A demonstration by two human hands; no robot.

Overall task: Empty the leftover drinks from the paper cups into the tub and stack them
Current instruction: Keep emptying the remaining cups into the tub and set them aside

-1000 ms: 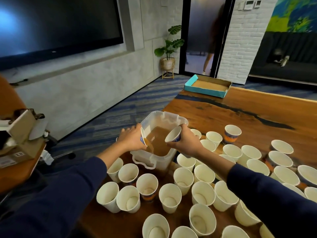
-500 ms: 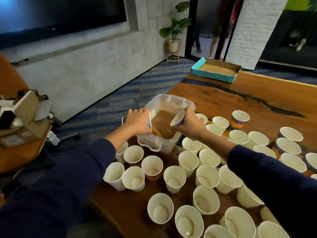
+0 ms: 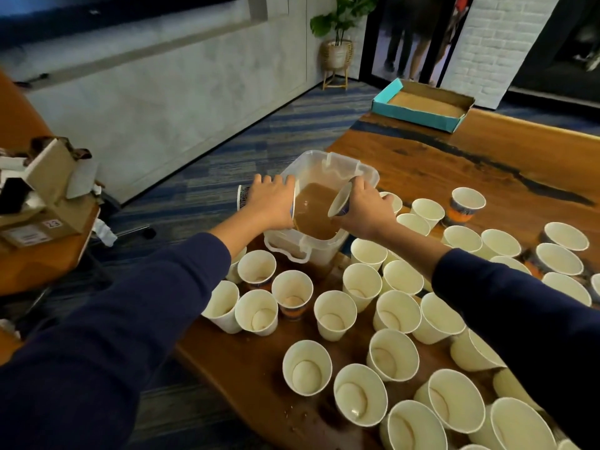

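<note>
Brown liquid fills much of the clear plastic tub (image 3: 328, 251), which stands at the near-left corner of the glossy wooden table (image 3: 454, 170). The left hand (image 3: 271, 206) has its fingers curled round a tipped paper cup with a blue-patterned wall (image 3: 244, 198); the cup lies on its side with its mouth over the tub's left rim, its base pointing outward to the left. The right hand (image 3: 365, 209) grips a second tipped white paper cup (image 3: 341, 203), mouth angled down and leftward above the liquid, just inside the tub's right rim. Both dark blue sleeves (image 3: 136, 319) reach in from the bottom edge.

Many upright white paper cups (image 3: 334, 315) crowd the table in front of and right of the tub, several with pale dregs at the bottom. At the far edge of the table rests a shallow teal cardboard tray (image 3: 418, 116). A potted green plant (image 3: 337, 53) stands on the floor against the wall beyond.
</note>
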